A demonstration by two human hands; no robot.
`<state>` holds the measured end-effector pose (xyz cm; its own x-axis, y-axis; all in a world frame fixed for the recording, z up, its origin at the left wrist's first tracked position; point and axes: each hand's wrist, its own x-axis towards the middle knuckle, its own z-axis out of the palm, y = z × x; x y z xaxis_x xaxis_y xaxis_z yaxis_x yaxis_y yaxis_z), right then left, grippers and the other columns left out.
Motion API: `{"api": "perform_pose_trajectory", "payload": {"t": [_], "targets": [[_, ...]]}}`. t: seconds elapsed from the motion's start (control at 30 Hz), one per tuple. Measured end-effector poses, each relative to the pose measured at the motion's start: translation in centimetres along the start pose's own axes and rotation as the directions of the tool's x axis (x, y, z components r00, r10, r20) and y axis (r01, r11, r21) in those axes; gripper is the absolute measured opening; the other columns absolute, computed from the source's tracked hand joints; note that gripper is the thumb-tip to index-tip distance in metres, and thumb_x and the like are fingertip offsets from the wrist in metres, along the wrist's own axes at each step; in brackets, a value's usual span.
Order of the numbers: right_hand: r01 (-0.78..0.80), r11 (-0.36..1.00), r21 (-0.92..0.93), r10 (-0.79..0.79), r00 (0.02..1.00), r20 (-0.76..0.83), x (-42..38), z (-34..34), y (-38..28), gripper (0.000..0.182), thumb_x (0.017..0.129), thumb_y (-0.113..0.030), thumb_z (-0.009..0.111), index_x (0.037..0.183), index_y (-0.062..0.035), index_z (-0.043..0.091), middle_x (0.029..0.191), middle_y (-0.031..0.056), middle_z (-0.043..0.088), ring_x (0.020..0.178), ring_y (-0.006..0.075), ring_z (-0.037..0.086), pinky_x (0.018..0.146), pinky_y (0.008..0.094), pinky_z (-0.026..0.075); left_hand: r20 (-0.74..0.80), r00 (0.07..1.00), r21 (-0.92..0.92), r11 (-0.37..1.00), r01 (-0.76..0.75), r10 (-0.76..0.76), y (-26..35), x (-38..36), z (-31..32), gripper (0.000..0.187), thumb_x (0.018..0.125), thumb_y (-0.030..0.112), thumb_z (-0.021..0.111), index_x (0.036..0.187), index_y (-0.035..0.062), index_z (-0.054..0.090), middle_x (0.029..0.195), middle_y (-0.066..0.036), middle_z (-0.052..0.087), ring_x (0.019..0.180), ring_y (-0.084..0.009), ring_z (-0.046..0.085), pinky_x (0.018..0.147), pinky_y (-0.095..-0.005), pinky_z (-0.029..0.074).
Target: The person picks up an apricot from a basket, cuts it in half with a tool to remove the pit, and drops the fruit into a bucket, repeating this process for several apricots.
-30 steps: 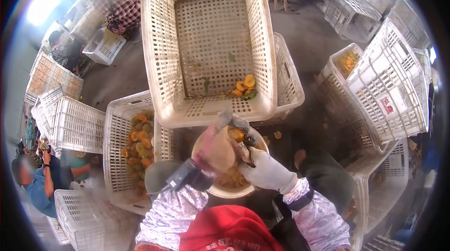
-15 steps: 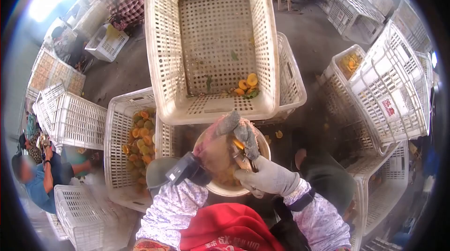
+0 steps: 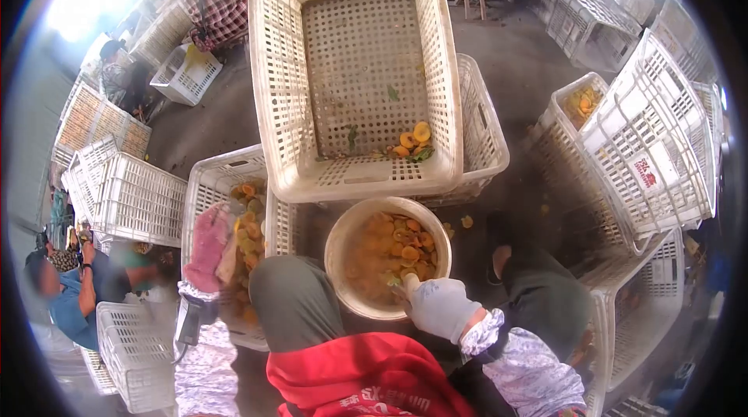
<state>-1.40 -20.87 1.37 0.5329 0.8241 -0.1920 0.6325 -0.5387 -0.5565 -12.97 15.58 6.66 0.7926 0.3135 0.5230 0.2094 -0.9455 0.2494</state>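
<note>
My left hand [image 3: 209, 252], in a pink glove, is over the crate [image 3: 226, 158] at my left, against a heap of orange and greenish stone fruit [image 3: 251, 231] that look like apricots or small peaches. Motion blurs its fingers. My right hand [image 3: 442, 308], in a pale grey glove, is closed at the lower right rim of a round white bucket [image 3: 333, 255]. Whatever it grips is mostly hidden by the glove. Cut orange fruit pieces [image 3: 413, 242] lie in cloudy liquid inside the bucket, which stands between my knees.
A large white crate [image 3: 354, 175] rests on another crate [image 3: 485, 132] ahead, with a few orange fruit halves [image 3: 414, 139] and leaves inside. Stacked crates [image 3: 647, 160] stand to the right. A person in blue [image 3: 74, 304] sits at the left, beside more crates [image 3: 144, 191].
My left hand has moved from above the bucket leftward to the fruit crate. The orange fruit between my hands is gone from view. My right hand has lowered slightly toward the bucket's rim.
</note>
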Motion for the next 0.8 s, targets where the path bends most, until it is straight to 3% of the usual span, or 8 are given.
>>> {"api": "perform_pose_trajectory", "payload": {"t": [0.07, 0.1, 0.23, 0.27, 0.3, 0.6, 0.7, 0.8], "targets": [[-0.008, 0.990, -0.138, 0.007, 1.000, -0.008, -0.9, -1.0, -0.5, 0.019, 0.088, -0.024, 0.053, 0.088, -0.0049, 0.052, 0.057, 0.0122, 0.062, 0.050, 0.0299, 0.063, 0.043, 0.0444, 0.046, 0.371, 0.874, 0.324, 0.926, 0.194, -0.313, 1.9, 2.9, -1.4, 0.045, 0.084, 0.022, 0.065, 0.121, -0.0025, 0.057, 0.113, -0.018, 0.060, 0.108, -0.0278, 0.056, 0.094, -0.0349, 0.045], [0.024, 0.996, -0.082, -0.030, 0.997, -0.065, -1.4, -1.5, -0.4, 0.018, 0.087, -0.024, 0.054, 0.087, -0.0062, 0.052, 0.056, 0.0099, 0.061, 0.049, 0.0282, 0.063, 0.042, 0.0403, 0.045, 0.296, 0.950, 0.297, 0.955, 0.007, -0.098, 3.2, 3.9, -0.8, 0.046, 0.082, 0.023, 0.067, 0.120, -0.0016, 0.058, 0.115, -0.020, 0.059, 0.103, -0.0296, 0.058, 0.091, -0.0344, 0.046], [0.000, 0.995, -0.104, -0.020, 0.982, -0.188, -2.8, -3.1, 0.4, 0.017, 0.087, -0.025, 0.056, 0.089, -0.0087, 0.052, 0.056, 0.0075, 0.060, 0.047, 0.0247, 0.062, 0.042, 0.0380, 0.045, 0.635, 0.749, -0.253, 0.866, 0.432, -0.188, 8.9, 10.5, 8.5, 0.043, 0.086, 0.028, 0.066, 0.120, 0.0017, 0.059, 0.118, -0.015, 0.060, 0.101, -0.0226, 0.060, 0.086, -0.0357, 0.048], [0.002, 0.994, -0.108, -0.022, 0.982, -0.188, -2.9, -3.8, 0.5, 0.017, 0.087, -0.025, 0.056, 0.089, -0.0087, 0.052, 0.056, 0.0075, 0.060, 0.047, 0.0247, 0.062, 0.042, 0.0380, 0.045, 0.691, 0.722, -0.375, 0.864, 0.336, 0.019, 9.3, 12.1, 12.5, 0.044, 0.089, 0.032, 0.062, 0.121, 0.0019, 0.059, 0.115, -0.013, 0.062, 0.098, -0.0200, 0.060, 0.086, -0.0354, 0.049], [-0.037, 0.996, -0.077, 0.022, 0.983, -0.182, -2.8, -4.5, 0.4, 0.020, 0.085, -0.024, 0.061, 0.094, -0.0081, 0.054, 0.060, 0.0082, 0.061, 0.049, 0.0252, 0.062, 0.043, 0.0372, 0.045, 0.756, 0.648, -0.235, 0.889, 0.392, -0.086, 10.8, 13.4, 16.2, 0.043, 0.090, 0.034, 0.059, 0.119, 0.0023, 0.060, 0.111, -0.014, 0.065, 0.096, -0.0252, 0.063, 0.085, -0.0356, 0.050], [-0.219, 0.975, 0.045, 0.222, 0.972, -0.079, -3.3, -7.8, 1.4, 0.026, 0.084, -0.011, 0.053, 0.109, -0.0038, 0.055, 0.066, 0.0070, 0.052, 0.048, 0.0234, 0.056, 0.042, 0.0358, 0.043, 0.791, 0.597, -0.326, 0.917, 0.230, 0.132, 10.8, 14.0, 37.7, 0.047, 0.083, 0.027, 0.067, 0.120, -0.0002, 0.056, 0.106, -0.019, 0.064, 0.090, -0.0296, 0.063, 0.081, -0.0408, 0.050], [-0.176, 0.983, 0.057, 0.182, 0.975, -0.129, -3.3, -7.9, 1.6, 0.026, 0.086, -0.014, 0.054, 0.110, -0.0031, 0.054, 0.065, 0.0073, 0.052, 0.048, 0.0243, 0.056, 0.042, 0.0362, 0.043, 0.855, 0.492, 0.088, 0.981, 0.172, -0.163, 11.8, 16.1, 35.6, 0.050, 0.082, 0.021, 0.069, 0.124, 0.0014, 0.054, 0.105, -0.014, 0.065, 0.096, -0.0270, 0.061, 0.088, -0.0393, 0.048], [-0.231, 0.972, 0.042, 0.235, 0.958, -0.165, -3.2, -7.3, 1.6, 0.025, 0.089, -0.016, 0.054, 0.110, -0.0036, 0.054, 0.064, 0.0074, 0.052, 0.048, 0.0249, 0.056, 0.042, 0.0367, 0.043, 0.901, 0.410, -0.412, 0.586, 0.698, 0.145, 8.7, 14.5, 34.2, 0.044, 0.083, 0.019, 0.067, 0.122, 0.0027, 0.055, 0.107, -0.012, 0.064, 0.104, -0.0258, 0.059, 0.094, -0.0377, 0.046]]}}
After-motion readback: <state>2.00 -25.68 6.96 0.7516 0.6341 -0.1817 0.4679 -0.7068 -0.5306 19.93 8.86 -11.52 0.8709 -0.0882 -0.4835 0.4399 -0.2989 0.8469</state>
